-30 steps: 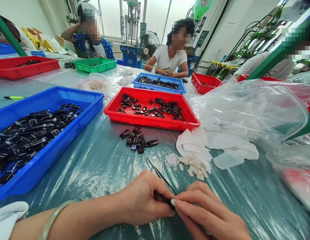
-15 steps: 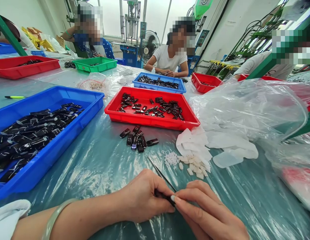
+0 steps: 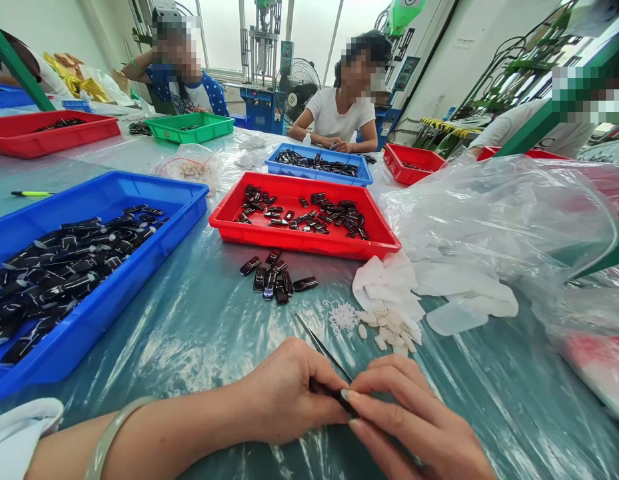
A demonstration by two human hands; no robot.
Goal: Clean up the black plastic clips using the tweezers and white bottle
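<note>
My left hand (image 3: 294, 393) is closed, pinching a small dark piece (image 3: 323, 388) between thumb and forefinger; most of it is hidden by the fingers. The fingertips of my right hand (image 3: 409, 413) press together on the piece's right end. Slim metal tweezers (image 3: 316, 341) slant away just beyond the hands, their near end hidden behind my right fingers, so I cannot tell if they are held. Past them lie a heap of tiny white bits (image 3: 343, 319) and a pile of flat whitish pieces (image 3: 393, 330). Several glossy black pieces (image 3: 260, 279) lie loose farther off.
A blue tray (image 3: 154, 267) of black parts stands at left, a red tray (image 3: 299, 243) of glossy black pieces ahead. White tissue (image 3: 386, 287) and clear plastic sheeting (image 3: 494, 220) lie at right. Across the table sit co-workers (image 3: 339, 117) among more trays.
My right fingers have shifted slightly on the end of the dark piece, and the lower fingertip now shows apart below it. My left hand keeps its place.
</note>
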